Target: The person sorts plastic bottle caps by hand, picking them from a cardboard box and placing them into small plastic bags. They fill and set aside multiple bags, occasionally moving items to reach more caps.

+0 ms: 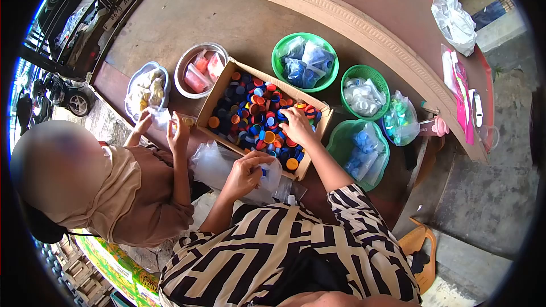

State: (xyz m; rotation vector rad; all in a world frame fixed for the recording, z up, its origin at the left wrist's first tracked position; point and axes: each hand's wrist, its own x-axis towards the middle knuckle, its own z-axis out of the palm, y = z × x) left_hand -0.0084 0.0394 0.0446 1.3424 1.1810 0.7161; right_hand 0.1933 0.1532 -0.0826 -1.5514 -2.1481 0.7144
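Observation:
A cardboard box full of loose bottle caps in blue, red, orange and yellow stands before me. My right hand reaches into its right part, fingers down among the caps; whether they pinch one is hidden. Below the box's front edge, my left hand is closed on a clear plastic bag, with something blue showing inside. More clear plastic bags lie just left of that hand.
Bagged caps fill a green basket, a smaller green basket, a green bowl and a metal bowl. Beside a pale basin, a co-worker at left handles a small bag. A raised wooden edge curves behind.

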